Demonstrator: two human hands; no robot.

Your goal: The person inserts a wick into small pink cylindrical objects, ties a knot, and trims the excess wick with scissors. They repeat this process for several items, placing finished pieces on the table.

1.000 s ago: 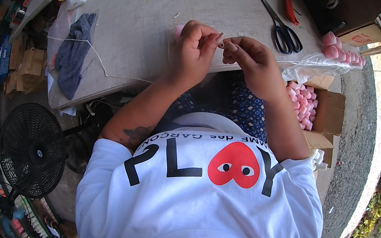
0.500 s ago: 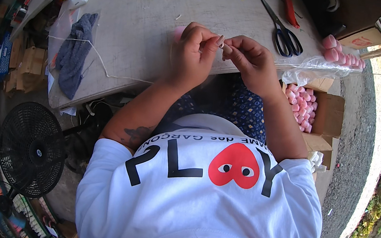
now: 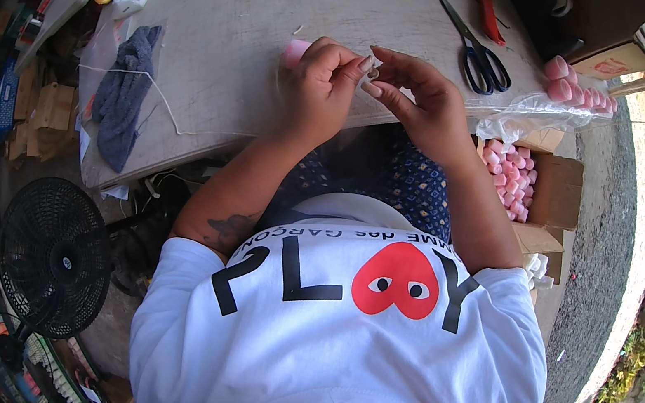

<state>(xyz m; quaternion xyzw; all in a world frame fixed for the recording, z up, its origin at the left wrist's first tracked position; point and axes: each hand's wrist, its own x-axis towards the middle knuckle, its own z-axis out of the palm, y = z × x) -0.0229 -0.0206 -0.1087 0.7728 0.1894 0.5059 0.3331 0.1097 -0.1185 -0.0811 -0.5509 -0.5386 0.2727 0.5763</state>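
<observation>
White short-sleeved T-shirt (image 3: 334, 345), bold black lettering and red heart motif with two eyes across chest; dark blue patterned trousers (image 3: 412, 186); tattoo (image 3: 231, 228) on left forearm; pale polished fingernails.

Left hand (image 3: 321, 85) and right hand (image 3: 421, 99) fingertips meeting over grey table (image 3: 285, 4), pink piece (image 3: 295, 52) beside, scissors (image 3: 478, 54) near

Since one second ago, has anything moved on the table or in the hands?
Almost nothing changed. The left hand and right hand stay together over the table edge, fingertips pinching a small piece; only the fingers shifted slightly. The pink piece behind the left hand, the scissors, the cloth and the box of pink pieces stayed as they were.
</observation>
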